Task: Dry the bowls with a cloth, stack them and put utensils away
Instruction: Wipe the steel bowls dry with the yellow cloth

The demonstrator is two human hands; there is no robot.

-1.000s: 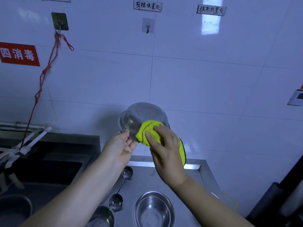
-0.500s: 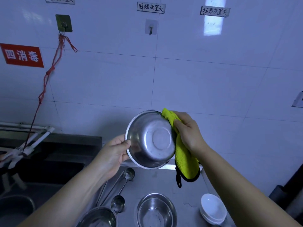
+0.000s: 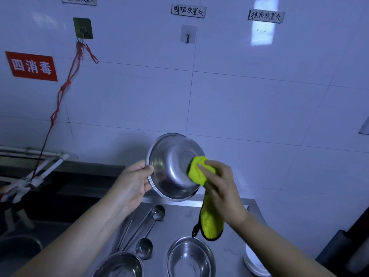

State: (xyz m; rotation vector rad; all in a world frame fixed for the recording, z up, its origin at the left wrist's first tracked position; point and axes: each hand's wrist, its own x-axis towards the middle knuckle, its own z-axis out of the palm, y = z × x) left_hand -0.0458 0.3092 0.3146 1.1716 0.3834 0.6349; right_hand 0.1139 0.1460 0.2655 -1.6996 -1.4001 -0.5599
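Hiding the steel bowl [image 3: 171, 168] base, yellow cloth [image 3: 197, 172] under right hand [image 3: 221, 188].

A single head-worn, wide-angle view looks forward and slightly down from the person's own standpoint, facing a tiled wall [image 3: 239, 100] square on. Both forearms reach in from the bottom edge, close to the lens. The steel counter [image 3: 179, 218] fills only the lower strip of the frame, and straight lines bend near the edges.
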